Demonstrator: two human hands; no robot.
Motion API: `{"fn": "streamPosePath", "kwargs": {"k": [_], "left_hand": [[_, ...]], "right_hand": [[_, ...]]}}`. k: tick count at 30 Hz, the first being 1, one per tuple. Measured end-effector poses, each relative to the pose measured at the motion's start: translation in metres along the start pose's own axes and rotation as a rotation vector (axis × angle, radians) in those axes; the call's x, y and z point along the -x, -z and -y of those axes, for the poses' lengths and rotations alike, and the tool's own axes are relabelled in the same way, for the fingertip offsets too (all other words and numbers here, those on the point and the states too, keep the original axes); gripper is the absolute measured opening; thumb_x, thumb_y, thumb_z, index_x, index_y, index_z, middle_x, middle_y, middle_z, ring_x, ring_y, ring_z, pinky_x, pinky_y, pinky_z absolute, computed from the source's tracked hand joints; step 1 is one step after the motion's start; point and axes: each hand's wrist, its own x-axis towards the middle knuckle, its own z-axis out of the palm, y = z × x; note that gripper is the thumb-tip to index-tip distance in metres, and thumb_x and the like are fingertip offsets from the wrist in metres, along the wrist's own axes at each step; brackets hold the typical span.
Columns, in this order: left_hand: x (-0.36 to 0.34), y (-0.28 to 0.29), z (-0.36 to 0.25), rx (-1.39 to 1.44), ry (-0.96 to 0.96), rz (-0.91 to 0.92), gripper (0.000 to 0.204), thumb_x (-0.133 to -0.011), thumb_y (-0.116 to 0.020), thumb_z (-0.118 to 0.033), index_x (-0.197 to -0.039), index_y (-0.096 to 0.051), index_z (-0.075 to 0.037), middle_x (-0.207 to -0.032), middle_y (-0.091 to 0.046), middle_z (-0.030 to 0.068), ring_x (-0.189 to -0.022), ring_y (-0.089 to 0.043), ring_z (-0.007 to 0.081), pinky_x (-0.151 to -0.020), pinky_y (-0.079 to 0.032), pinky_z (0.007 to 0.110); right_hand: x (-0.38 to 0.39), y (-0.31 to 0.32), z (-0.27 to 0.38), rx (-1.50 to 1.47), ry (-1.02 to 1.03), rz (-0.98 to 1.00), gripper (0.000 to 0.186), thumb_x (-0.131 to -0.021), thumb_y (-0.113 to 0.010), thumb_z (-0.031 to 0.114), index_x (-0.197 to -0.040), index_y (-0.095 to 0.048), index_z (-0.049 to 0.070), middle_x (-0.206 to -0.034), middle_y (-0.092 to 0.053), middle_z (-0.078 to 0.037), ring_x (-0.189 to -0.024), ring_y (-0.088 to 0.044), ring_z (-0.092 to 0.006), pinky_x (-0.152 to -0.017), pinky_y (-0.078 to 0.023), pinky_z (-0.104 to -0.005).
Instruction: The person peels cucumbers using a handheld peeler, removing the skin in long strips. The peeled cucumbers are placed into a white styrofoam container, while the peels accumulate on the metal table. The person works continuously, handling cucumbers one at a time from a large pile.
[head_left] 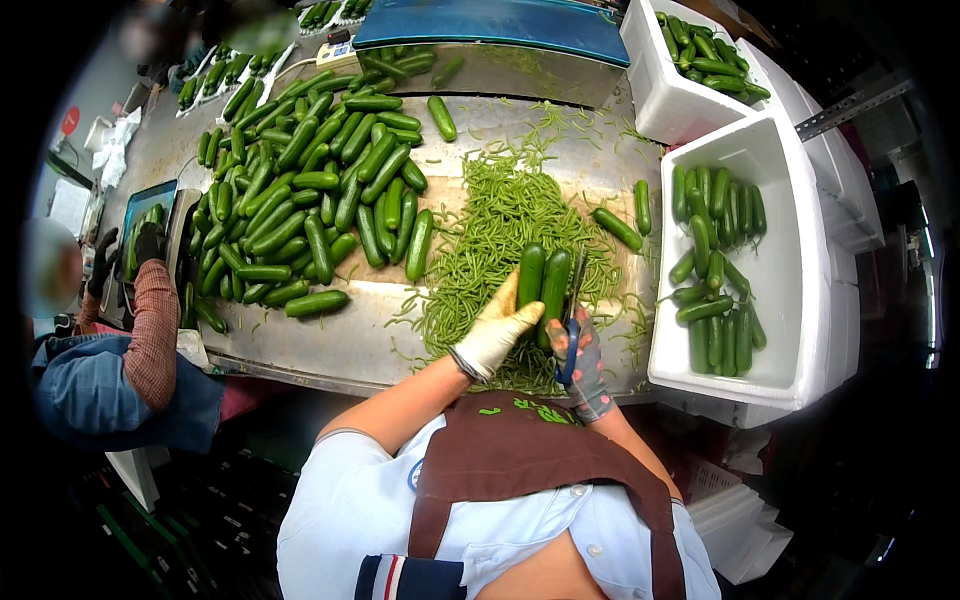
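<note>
Two cucumbers [531, 275] stand side by side in my gloved left hand [495, 332], whose fingers are closed round them above the table. My right hand [589, 368], in a grey patterned glove, is closed on scissors with blue handles [571, 350]. The scissor blades point away from me, just right of the cucumbers. Under both hands spreads a heap of thin green cut stems [490, 225]. Left of it lies a large pile of cucumbers [290, 210]. Two loose cucumbers [617, 229] rest right of the stems.
A white foam box [812, 340] with cucumbers in it stands at the right, and another foam box [655, 95] behind it. A blue-topped metal ledge [490, 32] crosses the back. At the far left a gloved co-worker [150, 330] handles cucumbers on a tray.
</note>
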Motion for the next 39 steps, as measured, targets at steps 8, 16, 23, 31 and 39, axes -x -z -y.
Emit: {"fn": "streamPosePath", "kwargs": {"k": [8,16,23,31,39], "left_hand": [[-0.006,-0.009,-0.002,-0.006,0.002,0.026,0.063,-0.079,-0.052,-0.001,-0.131,-0.017,-0.004,-0.131,-0.03,0.0055,-0.115,-0.033,0.0135,-0.095,-0.027,0.025],[-0.023,-0.014,-0.019,0.298,0.272,0.051,0.038,-0.079,-0.056,-0.011,-0.113,-0.043,0.001,-0.102,-0.055,0.0065,-0.09,-0.053,0.0137,-0.08,-0.044,0.029],[-0.033,-0.03,-0.007,0.426,0.293,0.273,0.049,-0.08,-0.055,-0.025,-0.12,-0.034,-0.006,-0.112,-0.048,0.0131,-0.098,-0.051,0.0244,-0.081,-0.046,0.037],[-0.066,-0.043,-0.017,0.294,0.381,0.204,0.049,-0.076,-0.057,-0.011,-0.118,-0.033,-0.001,-0.114,-0.046,0.015,-0.097,-0.052,0.0254,-0.078,-0.048,0.035],[-0.254,-0.127,-0.083,-0.032,0.132,0.331,0.038,-0.075,-0.057,-0.006,-0.108,-0.039,-0.001,-0.096,-0.052,0.0127,-0.086,-0.056,0.0265,-0.072,-0.05,0.035]], "right_hand": [[0.003,-0.033,-0.006,-0.047,0.063,-0.111,0.049,-0.086,-0.039,0.039,-0.095,-0.041,-0.009,-0.066,-0.051,-0.009,-0.038,-0.04,-0.0061,-0.033,-0.036,-0.0156],[-0.002,-0.014,0.019,0.134,0.218,-0.066,0.039,-0.085,-0.043,0.036,-0.095,-0.044,-0.001,-0.076,-0.054,-0.01,-0.045,-0.049,-0.0067,-0.038,-0.042,-0.0175],[-0.002,-0.045,0.024,0.725,0.339,-0.049,0.049,-0.077,-0.058,0.023,-0.116,-0.035,0.003,-0.09,-0.053,-0.008,-0.068,-0.05,-0.0099,-0.06,-0.042,-0.0191],[0.015,-0.044,0.035,0.676,0.438,0.2,0.039,-0.084,-0.044,0.018,-0.118,-0.034,0.001,-0.087,-0.053,-0.014,-0.064,-0.051,-0.0131,-0.058,-0.044,-0.0222],[0.045,-0.012,0.035,0.352,0.364,-0.218,0.027,-0.083,-0.045,0.024,-0.101,-0.044,0.004,-0.074,-0.043,-0.01,-0.049,-0.041,-0.0119,-0.04,-0.038,-0.021]]}}
